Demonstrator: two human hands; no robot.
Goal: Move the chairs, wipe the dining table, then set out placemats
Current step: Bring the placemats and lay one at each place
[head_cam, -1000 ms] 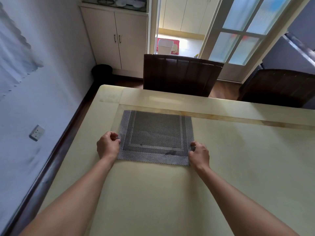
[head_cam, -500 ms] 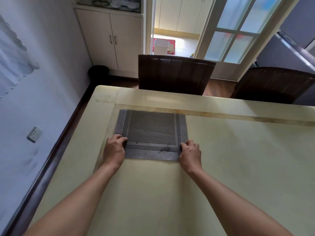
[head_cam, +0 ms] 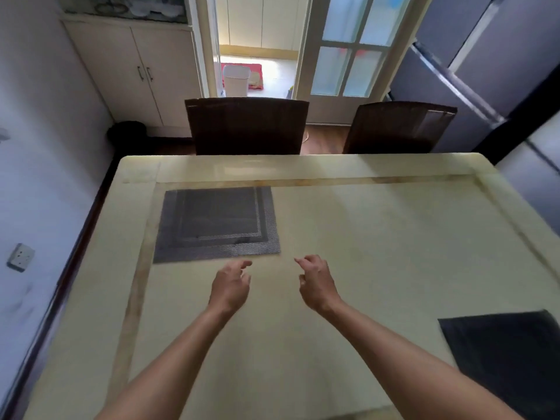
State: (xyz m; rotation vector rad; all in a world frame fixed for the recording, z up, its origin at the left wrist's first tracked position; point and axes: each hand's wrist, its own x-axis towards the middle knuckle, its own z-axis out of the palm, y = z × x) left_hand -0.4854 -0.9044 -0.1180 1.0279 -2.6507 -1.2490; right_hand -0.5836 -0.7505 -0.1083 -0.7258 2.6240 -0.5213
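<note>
A grey woven placemat (head_cam: 216,222) lies flat at the far left of the cream dining table (head_cam: 363,237), in front of a dark brown chair (head_cam: 247,125). A second dark brown chair (head_cam: 400,127) stands at the far right side. A darker placemat (head_cam: 509,356) lies at the table's near right. My left hand (head_cam: 231,286) hovers just below the grey placemat's near right corner, fingers apart, holding nothing. Beside it to the right, my right hand (head_cam: 316,283) has loosely curled fingers and is empty, over bare tabletop.
A white wall with a socket (head_cam: 20,257) runs close along the table's left side. A cabinet (head_cam: 136,71) and a black bin (head_cam: 127,133) stand in the far left corner. A doorway with a white bin (head_cam: 236,80) lies behind the chairs. A grey fridge (head_cam: 485,71) stands at the right.
Both hands have let go of the grey placemat and pulled back toward me and rightward. The view has swung right, bringing the second chair and the darker placement mat into sight.
</note>
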